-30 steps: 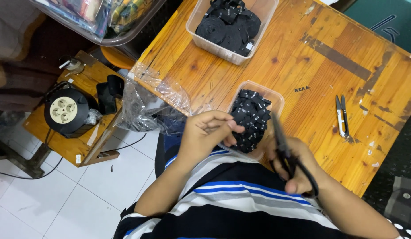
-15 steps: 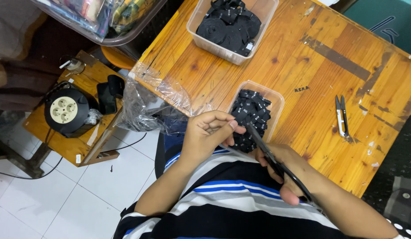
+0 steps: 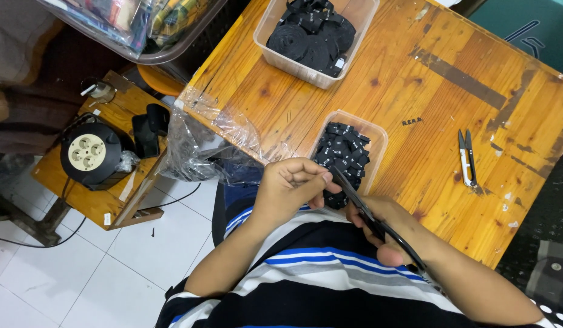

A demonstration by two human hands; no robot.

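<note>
Orange wooden table (image 3: 415,79), worn, dark tape marks; white tiled floor to the left. Near edge: left hand (image 3: 290,188) curled, fingertips pinching a small black piece too small to make out. Right hand (image 3: 384,228) closed around black scissors (image 3: 369,212), blades angled toward the left fingertips. Clear tub of black labels (image 3: 348,155) touching the near edge, just beyond the hands. Second tub (image 3: 315,36) far side. Small snips (image 3: 466,158) right, bare wood around. Low side table with cable reel (image 3: 87,152) left.

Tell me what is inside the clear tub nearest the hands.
The near clear tub holds a heap of small black fabric pieces. Its lower end is covered by the left hand and scissors.
</note>
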